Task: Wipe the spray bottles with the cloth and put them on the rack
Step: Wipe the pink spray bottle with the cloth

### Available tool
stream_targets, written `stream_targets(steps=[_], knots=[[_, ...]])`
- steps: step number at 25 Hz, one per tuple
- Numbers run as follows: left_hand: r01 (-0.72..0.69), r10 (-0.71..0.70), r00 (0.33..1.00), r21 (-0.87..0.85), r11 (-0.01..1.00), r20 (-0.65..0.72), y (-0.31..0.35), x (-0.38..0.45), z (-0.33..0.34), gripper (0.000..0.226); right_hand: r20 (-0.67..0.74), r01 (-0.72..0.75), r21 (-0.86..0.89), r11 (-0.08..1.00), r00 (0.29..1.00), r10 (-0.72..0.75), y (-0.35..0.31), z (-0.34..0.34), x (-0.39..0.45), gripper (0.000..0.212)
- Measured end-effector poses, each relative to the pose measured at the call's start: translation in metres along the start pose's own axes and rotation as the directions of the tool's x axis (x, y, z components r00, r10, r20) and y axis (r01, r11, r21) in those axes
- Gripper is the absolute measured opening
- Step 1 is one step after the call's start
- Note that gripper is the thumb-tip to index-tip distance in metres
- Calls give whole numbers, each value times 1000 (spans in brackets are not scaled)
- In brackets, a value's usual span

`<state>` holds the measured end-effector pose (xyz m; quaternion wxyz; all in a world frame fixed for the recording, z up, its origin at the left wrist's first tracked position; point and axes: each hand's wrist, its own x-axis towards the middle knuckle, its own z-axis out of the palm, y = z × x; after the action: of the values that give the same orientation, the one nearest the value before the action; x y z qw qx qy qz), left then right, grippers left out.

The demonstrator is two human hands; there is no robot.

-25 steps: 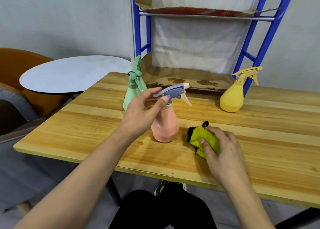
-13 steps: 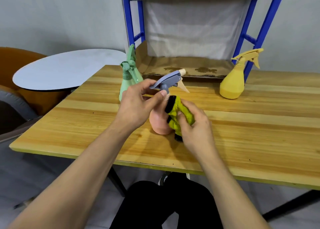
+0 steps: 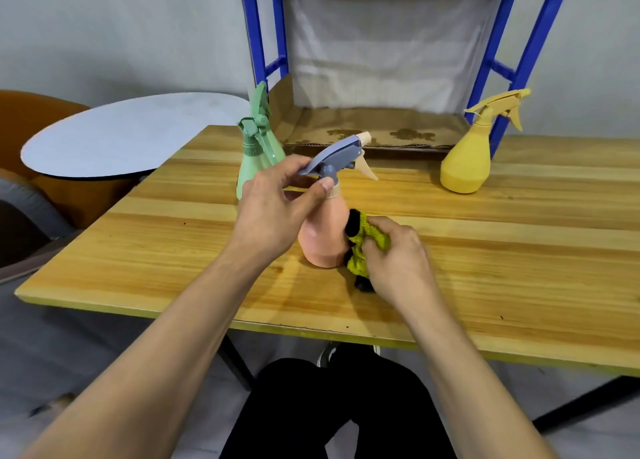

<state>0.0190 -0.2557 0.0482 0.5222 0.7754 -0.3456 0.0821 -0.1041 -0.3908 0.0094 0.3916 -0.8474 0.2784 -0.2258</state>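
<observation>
On the worktop [image 3: 519, 250], head view: my left hand [image 3: 273, 212] pinches the pink bottle [image 3: 325, 236] by its neck, fingers curled; my right hand [image 3: 394, 257] grips the cloth [image 3: 363, 240] against its side. I'd say wiping's on bottle one; green bottle [image 3: 258, 153] and yellow bottle [image 3: 467, 160] wait, rack [image 3: 512, 56] holds none.

Bare forearms, no sleeves; black trousers [image 3: 332, 410] cover the legs.

The room is bright with soft, even light, the wooden table [image 3: 502, 250] has a little shine and pale shadows under the arms, and the picture bends at the edges and looks slightly blurry.
</observation>
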Motion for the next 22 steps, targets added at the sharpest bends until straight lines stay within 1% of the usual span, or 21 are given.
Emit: stream_targets(steps=[1,3,5,7,9,10,11,14,16,18,20,22], knots=[[-10,10,1000,1,1000,3,0,0,1,29,-19,22,39,999,1000,-21,-3,-2,5,38],[-29,29,999,-13,999,15,-1,1,4,21,-93,146,175,974,987,-132,-18,-3,12,39],[-29,29,1000,-9,1000,0,-2,1,3,14,-120,223,228,948,972,-200,-26,3,11,41],[-7,8,1000,8,1000,-13,-3,2,1,16,-107,164,152,975,983,-148,-15,10,2,42],[16,-16,1000,16,1000,-15,0,-1,3,19,-51,29,-3,1000,998,-30,1,9,-7,43],[22,-22,999,6,1000,-27,2,-3,6,20,-39,-10,-44,999,999,8,6,8,-8,44],[23,-24,998,-14,1000,-54,3,-7,9,19,-42,-19,-50,999,999,17,7,9,-8,44],[23,-33,985,-62,998,-170,9,-18,18,18,-132,48,37,998,990,-43,8,20,-15,41],[35,-40,971,-25,999,-237,13,-19,24,15,-190,99,101,990,979,-79,13,25,-19,41],[85,-73,958,31,996,-279,19,-16,30,17,-213,97,159,983,975,-62,17,22,-20,41],[136,-114,950,56,989,-290,23,-13,36,19,-242,80,258,963,970,-16,19,17,-20,40],[185,-165,958,70,980,-233,23,-11,36,28,-268,77,334,939,963,16,18,14,-20,38]])
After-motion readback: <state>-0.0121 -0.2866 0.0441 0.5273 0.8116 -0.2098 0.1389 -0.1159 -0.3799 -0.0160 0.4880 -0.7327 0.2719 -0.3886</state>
